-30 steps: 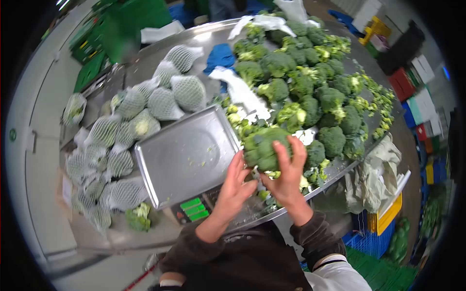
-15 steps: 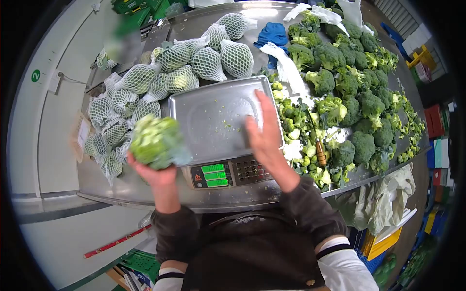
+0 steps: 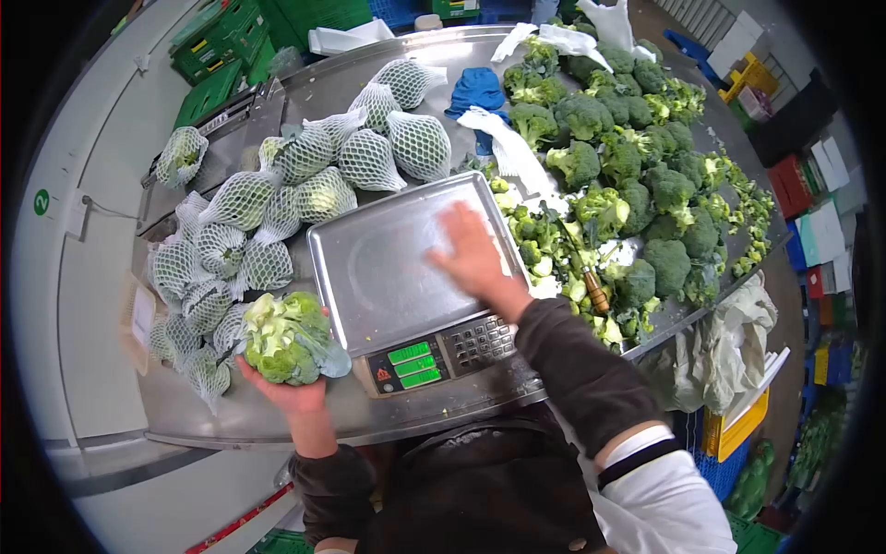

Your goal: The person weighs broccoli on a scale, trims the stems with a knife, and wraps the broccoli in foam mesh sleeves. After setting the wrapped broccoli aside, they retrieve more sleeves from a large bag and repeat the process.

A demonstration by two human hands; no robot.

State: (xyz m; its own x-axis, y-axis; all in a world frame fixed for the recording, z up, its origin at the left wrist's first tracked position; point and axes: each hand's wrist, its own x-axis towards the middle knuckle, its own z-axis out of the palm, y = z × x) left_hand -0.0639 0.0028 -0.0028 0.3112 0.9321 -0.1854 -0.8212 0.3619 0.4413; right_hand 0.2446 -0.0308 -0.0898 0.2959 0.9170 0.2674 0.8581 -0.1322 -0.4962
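My left hand [image 3: 300, 397] is wrapped round a head of broccoli [image 3: 288, 334] from below, holding it left of the scale with the cut stems and leaves facing up. Over the right half of the scale's steel pan [image 3: 374, 277] is my right hand [image 3: 469, 251], fingers outstretched, slightly blurred and holding nothing. A few small green crumbs lie near the pan's front edge. Below the pan, the scale's green-lit display [image 3: 414, 366] sits beside a keypad.
Broccoli heads in white net sleeves [image 3: 420, 146] are piled at left. Loose broccoli [image 3: 581, 164] covers the right side. A wooden-handled knife [image 3: 595, 291] lies among trimmings [image 3: 544, 245]. A blue cloth [image 3: 478, 90] and white netting [image 3: 508, 148] lie behind the scale.
My right hand has moved left and inward across the pan, and most of the green crumbs are gone from its middle. The broccoli in my left hand has turned slightly; the view has shifted.
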